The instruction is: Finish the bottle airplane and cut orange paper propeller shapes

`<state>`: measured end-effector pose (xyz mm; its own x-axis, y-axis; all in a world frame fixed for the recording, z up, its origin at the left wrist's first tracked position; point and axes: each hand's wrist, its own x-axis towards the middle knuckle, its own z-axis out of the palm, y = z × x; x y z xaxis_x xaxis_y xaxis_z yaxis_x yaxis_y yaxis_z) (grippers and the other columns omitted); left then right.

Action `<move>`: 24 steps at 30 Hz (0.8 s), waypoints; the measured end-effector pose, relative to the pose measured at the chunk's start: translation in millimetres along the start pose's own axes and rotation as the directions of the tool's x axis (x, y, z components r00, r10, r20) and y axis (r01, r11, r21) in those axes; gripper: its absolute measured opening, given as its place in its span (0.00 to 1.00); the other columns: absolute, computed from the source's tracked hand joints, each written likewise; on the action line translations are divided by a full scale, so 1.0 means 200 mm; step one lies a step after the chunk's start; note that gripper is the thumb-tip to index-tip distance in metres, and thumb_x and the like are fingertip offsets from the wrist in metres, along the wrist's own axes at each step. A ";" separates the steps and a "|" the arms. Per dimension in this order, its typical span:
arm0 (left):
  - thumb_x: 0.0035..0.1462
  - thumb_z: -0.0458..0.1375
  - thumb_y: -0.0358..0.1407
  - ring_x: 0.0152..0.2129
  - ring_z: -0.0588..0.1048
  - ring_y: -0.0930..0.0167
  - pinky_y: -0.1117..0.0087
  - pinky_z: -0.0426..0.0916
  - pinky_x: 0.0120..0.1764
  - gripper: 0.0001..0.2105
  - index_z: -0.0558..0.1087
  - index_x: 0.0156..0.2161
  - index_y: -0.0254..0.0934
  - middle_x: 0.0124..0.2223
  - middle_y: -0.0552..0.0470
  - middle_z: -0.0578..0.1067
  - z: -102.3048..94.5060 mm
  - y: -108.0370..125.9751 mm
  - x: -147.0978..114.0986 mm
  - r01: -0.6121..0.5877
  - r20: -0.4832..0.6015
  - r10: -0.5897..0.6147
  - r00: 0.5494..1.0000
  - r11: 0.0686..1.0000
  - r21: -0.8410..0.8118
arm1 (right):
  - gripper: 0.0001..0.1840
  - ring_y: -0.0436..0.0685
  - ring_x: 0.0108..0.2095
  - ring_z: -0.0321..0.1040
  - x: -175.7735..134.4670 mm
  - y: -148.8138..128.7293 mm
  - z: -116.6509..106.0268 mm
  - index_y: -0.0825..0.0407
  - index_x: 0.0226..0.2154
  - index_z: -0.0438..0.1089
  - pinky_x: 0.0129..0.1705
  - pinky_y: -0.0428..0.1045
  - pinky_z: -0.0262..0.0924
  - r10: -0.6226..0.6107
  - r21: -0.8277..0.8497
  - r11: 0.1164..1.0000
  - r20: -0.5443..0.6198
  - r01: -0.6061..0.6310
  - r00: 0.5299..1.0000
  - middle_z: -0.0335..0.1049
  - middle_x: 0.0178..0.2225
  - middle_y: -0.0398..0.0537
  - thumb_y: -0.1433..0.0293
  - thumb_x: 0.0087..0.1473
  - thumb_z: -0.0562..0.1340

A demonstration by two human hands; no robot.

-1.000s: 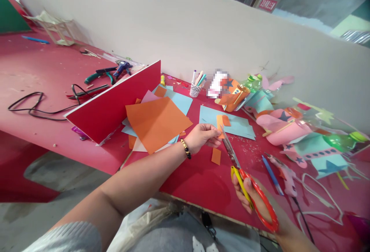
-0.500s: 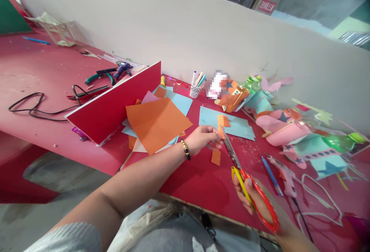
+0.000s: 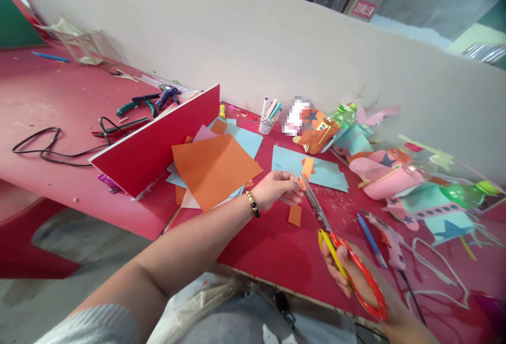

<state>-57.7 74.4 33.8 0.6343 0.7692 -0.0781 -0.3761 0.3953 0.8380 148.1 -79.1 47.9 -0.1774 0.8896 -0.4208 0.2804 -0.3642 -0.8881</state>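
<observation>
Between its thumb and fingers my left hand (image 3: 281, 190) pinches a small orange paper strip (image 3: 307, 168), held upright above the red table. My right hand (image 3: 348, 259) grips scissors (image 3: 316, 208) with one red and one yellow handle loop. Their blades point up and to the left, the tips at the strip's lower part beside my left fingertips. Below the blades a small orange paper piece (image 3: 294, 216) lies on the table. Light blue paper (image 3: 328, 174) is spread just behind the strip. A large orange sheet (image 3: 217, 167) tops a stack of coloured paper left of my left hand.
A red divider board (image 3: 158, 144) stands left of the paper stack. At the back sits a pen cup (image 3: 266, 124). Decorated bottle crafts (image 3: 403, 178) crowd the right side, with a pink glue gun (image 3: 389, 241) and a blue pen (image 3: 371, 239) in front.
The orange strip now leans further to the right in my left hand. My right hand and the scissors have shifted slightly right and down.
</observation>
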 end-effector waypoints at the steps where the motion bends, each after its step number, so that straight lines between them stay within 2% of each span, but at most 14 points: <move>1: 0.44 0.65 0.42 0.23 0.76 0.73 0.71 0.72 0.28 0.14 0.69 0.29 0.32 0.29 0.47 0.76 0.00 0.00 0.00 0.000 -0.001 0.000 1.000 1.000 0.001 | 0.26 0.45 0.15 0.42 0.00 0.00 0.00 0.51 0.32 0.60 0.15 0.42 0.44 -0.001 -0.011 1.000 -0.001 0.001 1.000 0.49 0.17 0.35 0.45 0.56 0.47; 8: 0.44 0.65 0.40 0.23 0.75 0.73 0.71 0.72 0.28 0.13 0.70 0.29 0.32 0.29 0.48 0.76 0.00 0.01 0.00 -0.001 -0.011 0.001 1.000 1.000 0.013 | 0.25 0.45 0.14 0.41 -0.01 -0.02 0.00 0.50 0.30 0.58 0.15 0.44 0.40 0.004 -0.060 0.998 0.012 -0.004 1.000 0.49 0.16 0.35 0.46 0.58 0.45; 24: 0.43 0.65 0.41 0.23 0.75 0.73 0.72 0.72 0.28 0.14 0.70 0.29 0.32 0.29 0.48 0.76 0.01 0.01 -0.01 0.002 -0.018 -0.002 1.000 1.000 0.020 | 0.26 0.44 0.14 0.43 -0.02 -0.03 0.00 0.51 0.31 0.57 0.15 0.42 0.41 -0.007 -0.062 0.998 0.006 0.007 1.000 0.49 0.16 0.34 0.45 0.56 0.46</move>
<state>-58.0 72.9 36.5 0.6229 0.7772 -0.0893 -0.3611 0.3868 0.8485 147.0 -80.7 55.2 -0.1850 0.8905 -0.4156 0.3371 -0.3397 -0.8780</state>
